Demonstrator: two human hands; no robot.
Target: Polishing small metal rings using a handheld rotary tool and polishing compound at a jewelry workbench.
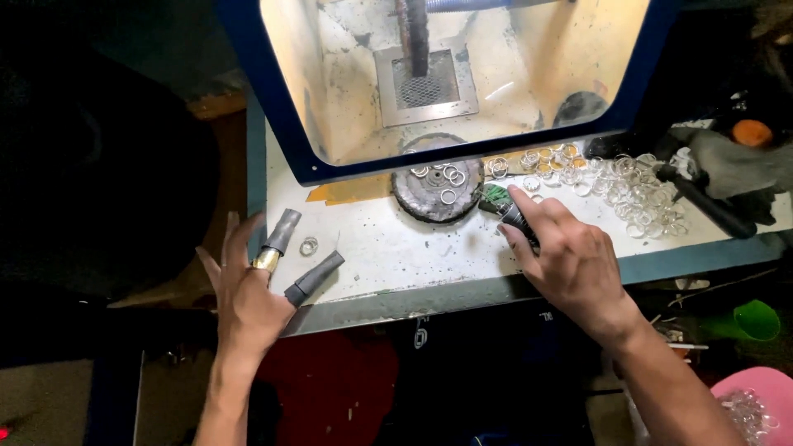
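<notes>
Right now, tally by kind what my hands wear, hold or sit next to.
Grey finger sleeves: 2
Gold finger band: 1
Loose ring beside left hand: 1
Dark tool in right hand: 1
Total: 5

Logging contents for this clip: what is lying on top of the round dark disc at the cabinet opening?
Several small metal rings lie loose on the round dark disc. Its rear edge passes under the blue cabinet frame, so that part is hidden from view.

Bare bench strip between hands, ring pile crowding right
</notes>
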